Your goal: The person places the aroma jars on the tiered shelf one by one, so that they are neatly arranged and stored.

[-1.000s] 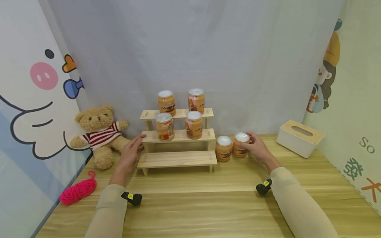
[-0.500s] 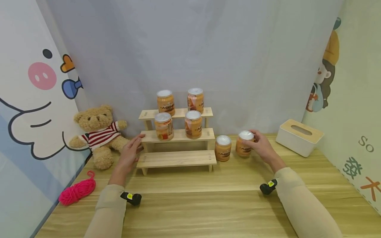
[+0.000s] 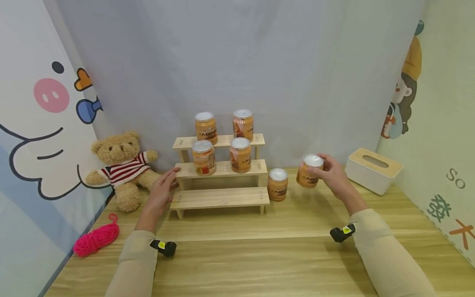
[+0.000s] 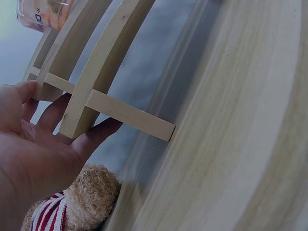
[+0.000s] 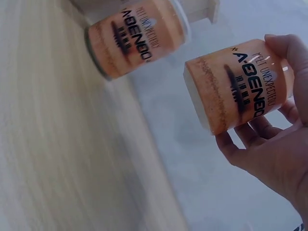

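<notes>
My right hand (image 3: pixel 335 178) grips an orange can (image 3: pixel 307 176) with a silver lid, slightly tilted and raised off the table. In the right wrist view, thumb and fingers wrap around that can (image 5: pixel 236 89). A matching can (image 3: pixel 278 185) stands on the table beside the right end of a three-step wooden display shelf (image 3: pixel 222 199). At the shelf's left end, my left hand (image 3: pixel 160 197) holds its edge; the left wrist view has the thumb on a board's end and fingers behind the boards (image 4: pixel 96 72). Two cans (image 3: pixel 241 156) stand on the middle step and two more (image 3: pixel 243 124) on the top.
A teddy bear (image 3: pixel 122 165) in a striped shirt sits left of the shelf, close to my left hand. Pink yarn (image 3: pixel 97 240) lies at the table's left edge. A white tissue box (image 3: pixel 372 172) with a wooden top stands at the right, near the grey curtain (image 3: pixel 237 62).
My right hand has moved right and upward with the can, lifting it off the table and away from the can beside the shelf. The left hand stays at the shelf.
</notes>
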A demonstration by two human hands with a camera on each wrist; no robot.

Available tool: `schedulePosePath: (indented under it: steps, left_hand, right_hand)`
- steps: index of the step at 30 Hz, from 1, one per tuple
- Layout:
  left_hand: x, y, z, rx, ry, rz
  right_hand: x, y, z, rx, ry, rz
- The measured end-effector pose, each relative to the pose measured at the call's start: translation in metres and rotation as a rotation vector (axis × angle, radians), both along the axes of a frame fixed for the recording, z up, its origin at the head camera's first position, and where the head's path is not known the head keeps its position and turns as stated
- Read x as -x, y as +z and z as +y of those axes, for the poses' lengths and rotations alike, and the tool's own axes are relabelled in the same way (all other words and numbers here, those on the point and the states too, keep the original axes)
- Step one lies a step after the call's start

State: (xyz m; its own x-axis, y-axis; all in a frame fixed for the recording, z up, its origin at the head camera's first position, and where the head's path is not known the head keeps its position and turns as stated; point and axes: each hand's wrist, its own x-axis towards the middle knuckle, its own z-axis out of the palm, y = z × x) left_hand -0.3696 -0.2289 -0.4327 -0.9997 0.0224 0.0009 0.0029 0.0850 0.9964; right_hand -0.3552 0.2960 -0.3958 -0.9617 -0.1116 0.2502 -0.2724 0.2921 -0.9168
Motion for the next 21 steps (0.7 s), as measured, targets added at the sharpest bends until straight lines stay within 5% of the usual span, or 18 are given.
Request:
schedulePosePath:
  steps: [21]
  left_hand:
    - [-0.001,0.0,0.001,-0.006,0.002,0.006]
  right_hand:
    - [-0.019,0.028,-0.046,0.082,0.134,0.078]
